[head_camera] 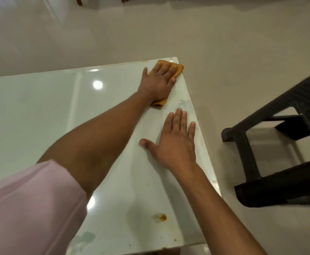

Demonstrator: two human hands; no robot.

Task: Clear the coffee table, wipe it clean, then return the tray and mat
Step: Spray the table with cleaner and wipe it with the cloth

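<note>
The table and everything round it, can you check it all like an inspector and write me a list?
Surface: glossy white coffee table, orange-brown stain near the front edge.
Job's things: orange cloth at the far right corner; tray and mat nothing seen.
Clutter: nothing seen.
Hands: left hand presses flat on the cloth; right hand lies flat on the table.
Cables: nothing seen.
Surroundings: dark plastic stool on the pale tiled floor.

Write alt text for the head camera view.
The left hand presses an orange cloth flat at the far corner of a white glossy coffee table. The right hand rests flat nearby; an orange stain remains.
</note>
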